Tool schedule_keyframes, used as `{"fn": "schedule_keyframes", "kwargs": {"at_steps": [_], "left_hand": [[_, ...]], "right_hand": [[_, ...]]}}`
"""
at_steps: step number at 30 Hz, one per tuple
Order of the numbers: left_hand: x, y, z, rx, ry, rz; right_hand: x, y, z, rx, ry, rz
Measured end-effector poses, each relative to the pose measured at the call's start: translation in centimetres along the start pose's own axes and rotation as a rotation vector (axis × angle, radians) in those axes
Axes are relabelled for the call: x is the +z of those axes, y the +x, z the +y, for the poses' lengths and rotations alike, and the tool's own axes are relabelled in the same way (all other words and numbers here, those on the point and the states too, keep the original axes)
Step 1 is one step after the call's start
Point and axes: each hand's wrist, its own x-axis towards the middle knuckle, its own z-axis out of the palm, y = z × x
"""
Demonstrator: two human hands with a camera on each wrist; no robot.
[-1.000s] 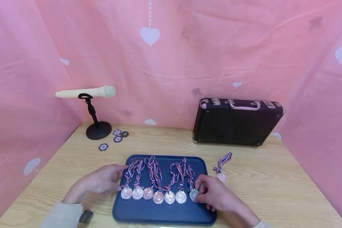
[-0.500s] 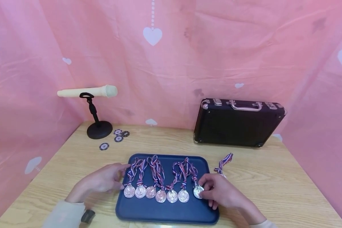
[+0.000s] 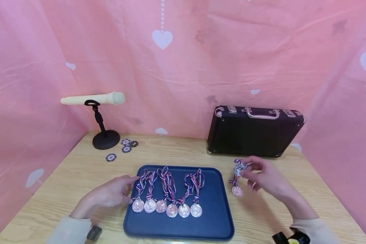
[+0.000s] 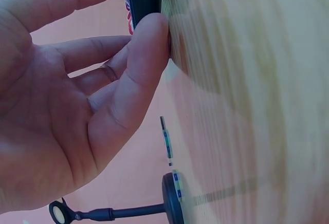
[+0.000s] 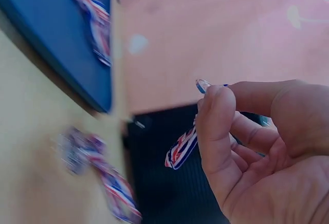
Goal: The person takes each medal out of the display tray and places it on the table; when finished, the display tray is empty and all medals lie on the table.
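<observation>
My right hand (image 3: 266, 176) pinches a medal (image 3: 239, 168) between thumb and forefinger, raised over the table right of the tray. Its striped red, white and blue ribbon (image 5: 181, 149) dangles from the fingers in the right wrist view. Just below, another medal (image 3: 237, 191) lies on the wood, its ribbon partly hidden behind the held one. Several silvery medals (image 3: 172, 210) with knotted ribbons lie in a row on the dark blue tray (image 3: 177, 229). At the tray's left rim rests my left hand (image 3: 109, 193), fingers relaxed, thumb against the tray's side in the left wrist view.
A black briefcase (image 3: 256, 134) stands at the back right. At the back left, a white microphone (image 3: 93, 99) sits on a black stand (image 3: 106, 139), with several poker chips (image 3: 126, 149) beside it. A pink curtain (image 3: 183, 67) with hearts closes off the table.
My right hand has lifted the rightmost medal off the tray and carried it right and farther back, over the medal on the table. The left hand stays at the tray's left rim.
</observation>
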Motion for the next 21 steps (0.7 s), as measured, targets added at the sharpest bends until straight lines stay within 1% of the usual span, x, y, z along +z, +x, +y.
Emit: {"fn": "schedule_keyframes", "kwargs": {"at_steps": [4,6,8,10,11,16,19,21], "left_hand": [[0.0,0.1,0.0,0.001,0.029,0.007],[0.0,0.1,-0.1,0.01,0.045,0.012],[0.0,0.1,-0.1,0.016,0.052,0.013],[0.0,0.2,-0.2,0.02,0.053,0.012],[0.1,0.2,-0.2,0.019,0.052,0.011],[0.1,0.2,-0.2,-0.008,0.042,0.001],[0.0,0.2,-0.2,-0.005,0.05,0.0],[-0.1,0.2,-0.2,0.004,0.056,0.002]], "right_hand": [[-3.2,0.3,-0.4,-0.014,-0.01,0.079],[-4.4,0.5,0.0,-0.017,-0.013,0.125],[-5.0,0.6,1.0,-0.009,-0.01,0.164],[-4.8,0.6,2.5,0.009,-0.015,0.179],[-4.6,0.5,3.4,0.029,-0.015,0.168],[-2.1,-0.5,7.3,0.143,-0.042,0.047],[-1.1,-1.1,8.4,0.175,-0.051,0.022],[-0.7,-1.4,8.7,0.187,-0.059,0.029]]}}
